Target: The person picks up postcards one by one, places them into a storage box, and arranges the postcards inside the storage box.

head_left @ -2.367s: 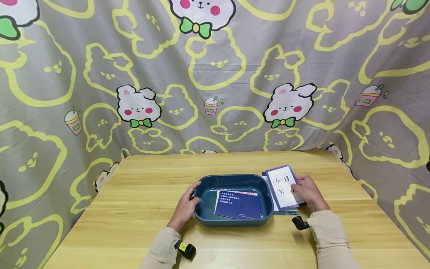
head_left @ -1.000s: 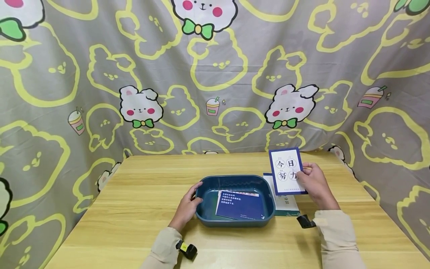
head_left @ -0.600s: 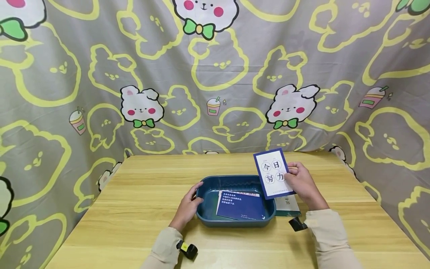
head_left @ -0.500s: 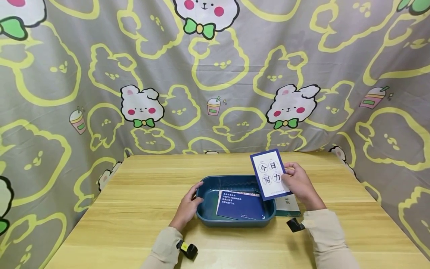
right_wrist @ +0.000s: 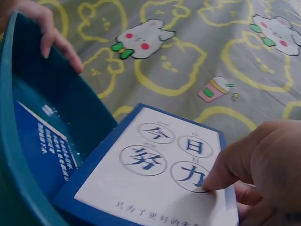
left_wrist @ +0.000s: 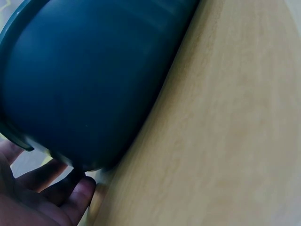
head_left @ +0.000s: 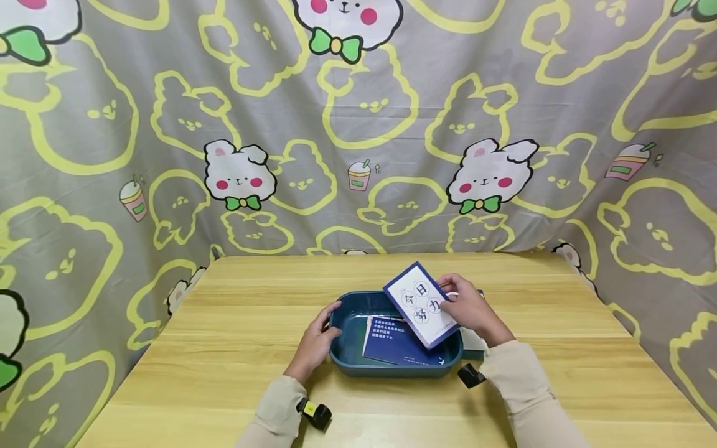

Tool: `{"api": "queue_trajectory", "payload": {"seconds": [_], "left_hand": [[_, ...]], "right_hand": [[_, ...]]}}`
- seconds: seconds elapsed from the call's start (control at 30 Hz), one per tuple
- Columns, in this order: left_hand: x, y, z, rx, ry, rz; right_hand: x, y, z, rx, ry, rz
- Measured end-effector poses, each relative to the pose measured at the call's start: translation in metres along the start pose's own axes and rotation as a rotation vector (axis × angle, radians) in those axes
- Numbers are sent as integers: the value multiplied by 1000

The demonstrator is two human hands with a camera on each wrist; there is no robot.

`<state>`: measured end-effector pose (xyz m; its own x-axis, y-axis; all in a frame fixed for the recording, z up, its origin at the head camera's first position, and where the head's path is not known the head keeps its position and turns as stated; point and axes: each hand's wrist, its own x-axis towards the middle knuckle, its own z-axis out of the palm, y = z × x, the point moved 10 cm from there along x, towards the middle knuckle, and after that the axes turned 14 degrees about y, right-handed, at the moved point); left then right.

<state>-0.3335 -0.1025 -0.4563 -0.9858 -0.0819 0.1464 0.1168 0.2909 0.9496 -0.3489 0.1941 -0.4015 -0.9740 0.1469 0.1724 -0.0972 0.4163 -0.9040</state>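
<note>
My right hand [head_left: 470, 308] pinches a white card with a blue border and large characters [head_left: 420, 305] by its right edge, thumb on the printed face. The card is tilted over the right part of a dark teal plastic tub [head_left: 358, 372]. In the right wrist view, the card [right_wrist: 141, 183] overlaps the tub's near wall, and the thumb presses by its lower right character. My left hand [head_left: 313, 342] grips the tub's left end at the rim; its fingers [left_wrist: 77, 195] show against the outer wall in the left wrist view. Inside the tub lies a dark blue card [head_left: 392, 345] with white writing.
Another white and green card [head_left: 473, 343] lies on the wooden table [head_left: 252, 298] just right of the tub, mostly hidden by my right hand. A patterned grey curtain [head_left: 302, 124] hangs behind the table. Each wrist wears a small black camera [head_left: 319, 415].
My right hand has lifted the white, blue-bordered card off the spot right of the tub, then carried it left over the tub, tilting it. The left hand has stayed at the tub's left end.
</note>
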Motion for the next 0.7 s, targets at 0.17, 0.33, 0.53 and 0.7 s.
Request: {"api": "queue_trajectory", "payload": {"seconds": [0.17,0.33,0.53,0.7], "left_hand": [[4,-6,0,5,7,-1],[3,-7,1,13,6,2],[1,-4,0,-1,2,13],[1,-3,1,-8,2,13]], "right_hand": [[4,-8,21,-105,-128,-100],[-2,-19,42,-233,-256,-263],[-7,-23,60,-368,-298,-353],[-8,-20,70,-458,-296,-331]]}}
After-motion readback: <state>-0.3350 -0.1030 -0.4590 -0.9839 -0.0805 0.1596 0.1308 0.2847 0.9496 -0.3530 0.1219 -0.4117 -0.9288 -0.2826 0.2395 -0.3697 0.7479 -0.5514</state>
